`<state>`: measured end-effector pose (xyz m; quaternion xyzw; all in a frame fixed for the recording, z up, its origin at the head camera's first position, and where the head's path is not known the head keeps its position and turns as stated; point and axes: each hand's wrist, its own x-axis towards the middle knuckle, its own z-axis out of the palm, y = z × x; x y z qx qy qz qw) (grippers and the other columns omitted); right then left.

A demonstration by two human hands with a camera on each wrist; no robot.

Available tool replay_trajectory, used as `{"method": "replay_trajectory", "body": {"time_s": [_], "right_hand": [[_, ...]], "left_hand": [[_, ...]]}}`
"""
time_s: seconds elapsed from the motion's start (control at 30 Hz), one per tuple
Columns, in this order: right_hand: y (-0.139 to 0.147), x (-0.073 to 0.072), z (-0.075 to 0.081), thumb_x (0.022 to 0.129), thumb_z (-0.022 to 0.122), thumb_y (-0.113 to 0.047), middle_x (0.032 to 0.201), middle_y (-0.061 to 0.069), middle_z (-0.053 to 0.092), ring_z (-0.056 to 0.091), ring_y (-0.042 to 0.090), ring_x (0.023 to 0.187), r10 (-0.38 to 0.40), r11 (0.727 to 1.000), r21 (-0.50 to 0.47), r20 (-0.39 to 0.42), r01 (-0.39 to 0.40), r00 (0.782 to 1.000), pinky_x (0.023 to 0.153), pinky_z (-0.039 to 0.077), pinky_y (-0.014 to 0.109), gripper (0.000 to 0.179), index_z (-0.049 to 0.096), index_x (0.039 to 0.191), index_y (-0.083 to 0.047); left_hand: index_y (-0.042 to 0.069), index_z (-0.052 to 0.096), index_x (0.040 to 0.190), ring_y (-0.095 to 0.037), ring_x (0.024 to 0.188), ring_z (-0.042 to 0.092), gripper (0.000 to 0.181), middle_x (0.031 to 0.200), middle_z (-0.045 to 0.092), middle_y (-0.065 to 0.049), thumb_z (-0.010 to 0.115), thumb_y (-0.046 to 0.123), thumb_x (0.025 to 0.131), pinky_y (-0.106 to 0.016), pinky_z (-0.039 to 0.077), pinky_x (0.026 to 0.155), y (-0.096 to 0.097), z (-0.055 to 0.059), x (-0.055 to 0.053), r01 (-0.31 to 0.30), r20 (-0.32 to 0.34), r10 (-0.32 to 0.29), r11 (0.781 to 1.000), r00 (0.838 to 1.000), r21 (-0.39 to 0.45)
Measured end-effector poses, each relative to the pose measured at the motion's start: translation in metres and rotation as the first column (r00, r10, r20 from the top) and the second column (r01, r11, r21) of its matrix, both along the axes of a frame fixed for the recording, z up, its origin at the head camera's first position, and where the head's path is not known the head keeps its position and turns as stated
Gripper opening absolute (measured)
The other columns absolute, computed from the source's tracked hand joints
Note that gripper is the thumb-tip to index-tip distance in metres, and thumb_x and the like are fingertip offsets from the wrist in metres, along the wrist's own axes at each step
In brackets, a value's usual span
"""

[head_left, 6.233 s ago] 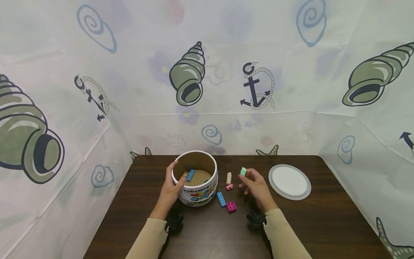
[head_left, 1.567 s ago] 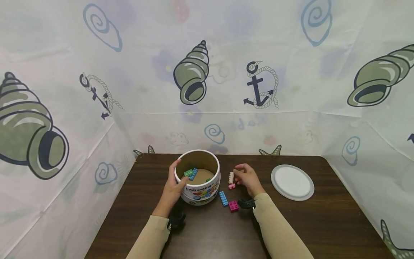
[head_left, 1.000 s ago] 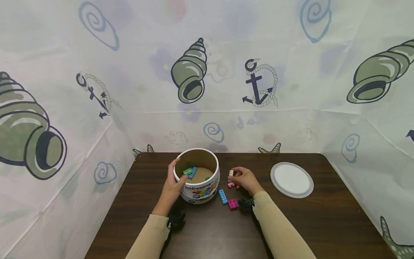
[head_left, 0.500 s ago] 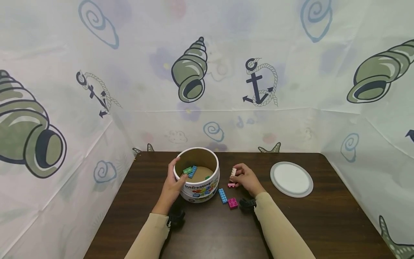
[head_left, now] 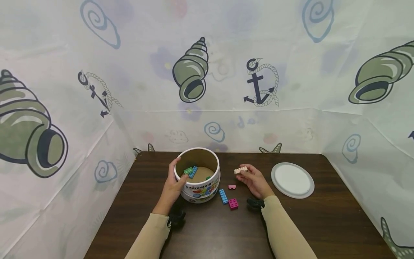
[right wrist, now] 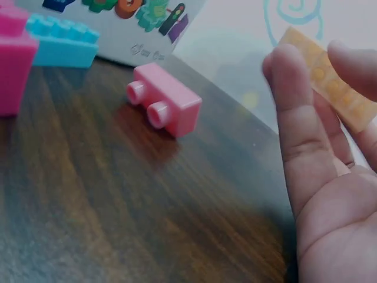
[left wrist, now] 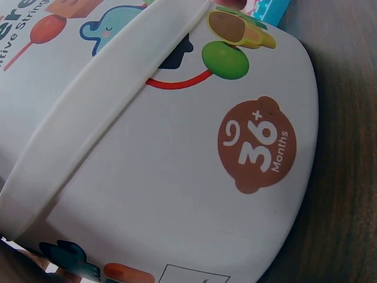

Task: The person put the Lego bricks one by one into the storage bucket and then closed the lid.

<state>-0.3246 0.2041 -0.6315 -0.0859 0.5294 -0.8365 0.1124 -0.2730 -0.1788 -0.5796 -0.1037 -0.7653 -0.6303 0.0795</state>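
Note:
My left hand [head_left: 171,189] grips the white printed bucket [head_left: 201,190] at its left rim, thumb over the edge. Inside the bucket a green brick [head_left: 188,170] lies on a blue brick [head_left: 193,173], with another bit of green near the wall. In the left wrist view the bucket's printed side [left wrist: 159,171] fills most of the picture. Raised over the table, my right hand [head_left: 257,182] pinches a cream toy brick [head_left: 240,170] between thumb and fingers. The right wrist view shows this brick [right wrist: 321,73] with its studs towards the thumb.
Between bucket and right hand, a small pink brick [head_left: 231,187] lies on its side, studs facing me. Nearer are a blue brick [head_left: 223,196] and a magenta brick [head_left: 233,204]. A round white lid [head_left: 292,180] lies at the right of the dark table [head_left: 323,216].
A green brick has gone from my right hand into the bucket. That hand then took the cream brick, lifted it off the table and turned it sideways; the left hand stayed put.

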Motion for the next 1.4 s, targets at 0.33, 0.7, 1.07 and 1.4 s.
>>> {"method": "replay_trajectory", "body": {"time_s": [0.33,0.7,1.07,1.4], "right_hand": [[-0.001,0.004,0.001,0.117,0.050,-0.025,0.094,-0.001,0.064,0.070,0.014,0.081,-0.051,0.999,-0.010,0.003,0.051,0.999,0.075,0.058,0.024,0.011,0.059,0.115,-0.018],[-0.011,0.012,0.054,0.113,0.059,-0.032,0.100,0.002,0.066,0.070,0.013,0.078,-0.123,0.987,0.099,-0.009,0.124,0.992,0.061,0.051,0.025,0.021,0.057,0.127,-0.016],[-0.044,0.019,0.145,0.112,0.063,-0.030,0.103,0.005,0.067,0.070,0.015,0.080,-0.075,0.982,0.158,-0.155,0.099,0.985,0.061,0.053,0.026,0.024,0.055,0.128,-0.014],[-0.089,0.021,0.172,0.112,0.062,-0.024,0.092,0.004,0.058,0.059,0.015,0.070,-0.026,0.984,0.174,-0.130,0.048,0.991,0.059,0.052,0.025,0.024,0.055,0.128,-0.007]], "left_hand": [[0.032,0.026,0.169,-0.047,0.151,0.043,0.082,0.175,0.031,-0.016,0.072,0.028,0.102,-0.067,0.035,0.121,0.000,-0.002,0.000,-0.005,0.012,0.006,1.000,1.000,-0.009],[0.033,0.026,0.169,-0.050,0.151,0.042,0.081,0.176,0.029,-0.017,0.071,0.029,0.103,-0.068,0.037,0.119,0.001,-0.002,0.003,-0.006,0.015,0.006,1.000,1.000,-0.006],[0.035,0.026,0.168,-0.049,0.152,0.043,0.080,0.175,0.030,-0.015,0.072,0.032,0.103,-0.069,0.036,0.120,0.001,-0.001,-0.001,-0.015,0.017,0.016,1.000,1.000,-0.012],[0.032,0.026,0.169,-0.047,0.153,0.040,0.081,0.176,0.028,-0.014,0.073,0.028,0.103,-0.071,0.033,0.123,0.000,-0.002,-0.001,-0.009,0.007,0.009,1.000,1.000,-0.008]]}}
